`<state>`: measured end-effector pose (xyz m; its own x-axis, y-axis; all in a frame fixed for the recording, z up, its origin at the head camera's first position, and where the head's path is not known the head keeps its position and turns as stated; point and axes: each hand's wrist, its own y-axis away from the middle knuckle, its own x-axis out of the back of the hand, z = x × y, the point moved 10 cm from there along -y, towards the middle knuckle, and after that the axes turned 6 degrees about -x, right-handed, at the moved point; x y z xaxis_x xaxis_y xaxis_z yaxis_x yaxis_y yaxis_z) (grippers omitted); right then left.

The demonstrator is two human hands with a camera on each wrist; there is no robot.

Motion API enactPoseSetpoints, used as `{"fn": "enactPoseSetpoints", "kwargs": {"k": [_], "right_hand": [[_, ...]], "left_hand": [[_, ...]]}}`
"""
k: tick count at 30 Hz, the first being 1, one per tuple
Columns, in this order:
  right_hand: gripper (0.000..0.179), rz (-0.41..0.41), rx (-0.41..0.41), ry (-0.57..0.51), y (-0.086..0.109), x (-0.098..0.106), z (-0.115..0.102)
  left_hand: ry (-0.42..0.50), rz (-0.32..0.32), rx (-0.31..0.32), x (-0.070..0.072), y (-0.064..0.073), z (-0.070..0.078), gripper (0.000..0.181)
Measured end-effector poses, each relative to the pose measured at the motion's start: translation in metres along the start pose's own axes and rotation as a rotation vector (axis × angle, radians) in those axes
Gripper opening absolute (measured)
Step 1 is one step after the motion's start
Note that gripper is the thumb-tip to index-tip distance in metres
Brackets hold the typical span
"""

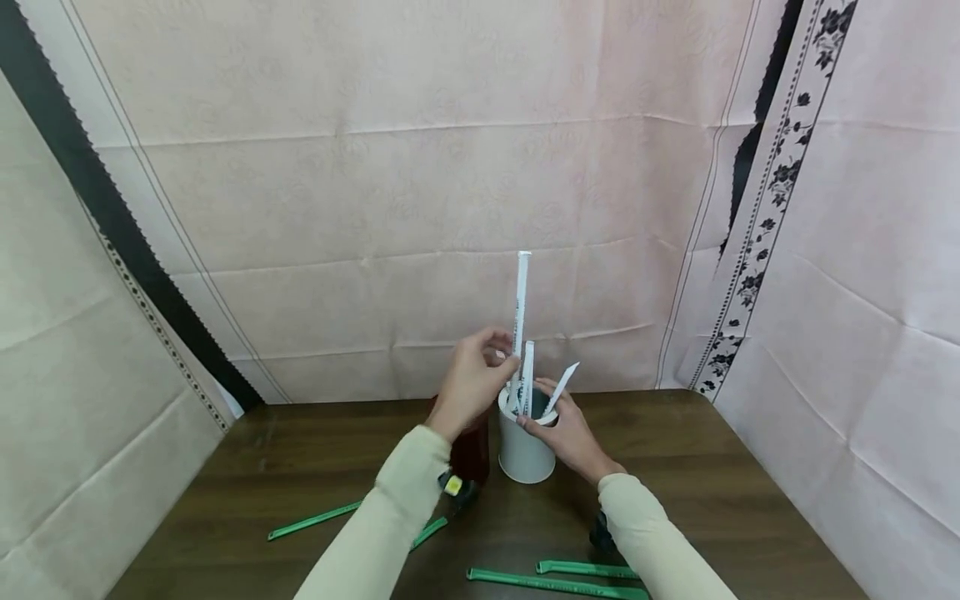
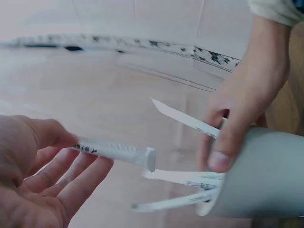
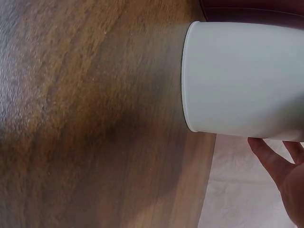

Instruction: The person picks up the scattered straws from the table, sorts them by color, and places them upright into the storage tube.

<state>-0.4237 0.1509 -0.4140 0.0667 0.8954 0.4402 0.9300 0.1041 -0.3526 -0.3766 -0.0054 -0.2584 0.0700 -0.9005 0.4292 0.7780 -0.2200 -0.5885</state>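
A white wrapped straw (image 1: 521, 300) with dark print stands upright over the cup, pinched between my left hand's (image 1: 478, 375) thumb and fingers. In the left wrist view, the lower end of this straw (image 2: 114, 149) is just outside the rim, close to the others. Below it, the white cup (image 1: 527, 458) stands on the table, holding several white straws (image 1: 527, 371), one of them leaning right (image 1: 562, 386). My right hand (image 1: 566, 429) grips the cup around its upper part, thumb at the near rim. From the right wrist, fingers (image 3: 270, 159) show against the cup's side.
Green wrapped straws lie on the brown table (image 1: 675, 467), at left (image 1: 315, 521) and front right (image 1: 555, 582). Left of the cup is a dark red object (image 1: 471, 457), partly hidden by my left arm, with a black-and-yellow item (image 1: 453, 485) before it. Patterned cloth (image 1: 420, 200) hangs behind.
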Motion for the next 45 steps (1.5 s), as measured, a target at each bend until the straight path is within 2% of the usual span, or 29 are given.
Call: {"fn": "enactPoseSetpoints", "kwargs": {"k": [3,6,8,11,15,18,21,24,27,30,33,40,42,45], "right_hand": [[0.071,0.005,0.002,0.007,0.000,0.000,0.000],[0.073,0.008,-0.009,0.019,0.000,-0.001,0.001],[0.073,0.011,-0.010,0.023,0.000,-0.002,0.002],[0.071,0.005,-0.006,0.022,-0.001,-0.002,0.002],[0.069,0.003,-0.006,0.023,-0.002,0.003,0.003],[0.070,0.008,0.002,0.026,-0.003,0.004,0.001],[0.072,0.017,0.014,0.029,-0.003,0.007,0.000],[0.074,0.020,0.016,0.039,-0.003,0.007,0.001],[0.076,0.013,0.003,0.038,-0.003,0.006,0.002],[0.077,0.004,-0.008,0.045,-0.003,0.003,0.002],[0.077,0.009,-0.005,0.055,-0.003,0.006,0.002],[0.076,0.006,-0.020,0.059,-0.003,0.004,0.006],[0.076,-0.007,-0.029,0.062,-0.003,0.001,0.006],[0.076,-0.033,-0.056,0.088,-0.001,0.001,0.003]], "left_hand": [[-0.024,0.035,0.064,-0.014,-0.014,-0.024,0.018],[-0.061,0.038,0.107,-0.027,-0.017,-0.048,0.014],[-0.077,0.013,0.141,-0.036,-0.014,-0.062,0.013],[-0.101,-0.061,0.184,-0.049,-0.007,-0.078,0.016],[-0.137,-0.141,0.218,-0.056,0.000,-0.082,0.026],[-0.117,-0.154,0.227,-0.044,0.003,-0.077,0.033],[-0.074,-0.195,0.215,-0.032,0.004,-0.069,0.029],[-0.089,-0.257,0.157,-0.018,0.003,-0.062,0.023],[-0.154,-0.302,0.089,-0.001,0.005,-0.061,0.028],[-0.223,-0.332,0.072,0.015,0.014,-0.074,0.049],[-0.284,-0.354,0.072,0.021,0.023,-0.095,0.066],[-0.244,-0.301,0.104,0.013,0.053,-0.147,0.083],[-0.245,-0.290,0.123,0.011,0.060,-0.156,0.085],[-0.253,-0.281,0.123,0.009,0.065,-0.161,0.085]]}}
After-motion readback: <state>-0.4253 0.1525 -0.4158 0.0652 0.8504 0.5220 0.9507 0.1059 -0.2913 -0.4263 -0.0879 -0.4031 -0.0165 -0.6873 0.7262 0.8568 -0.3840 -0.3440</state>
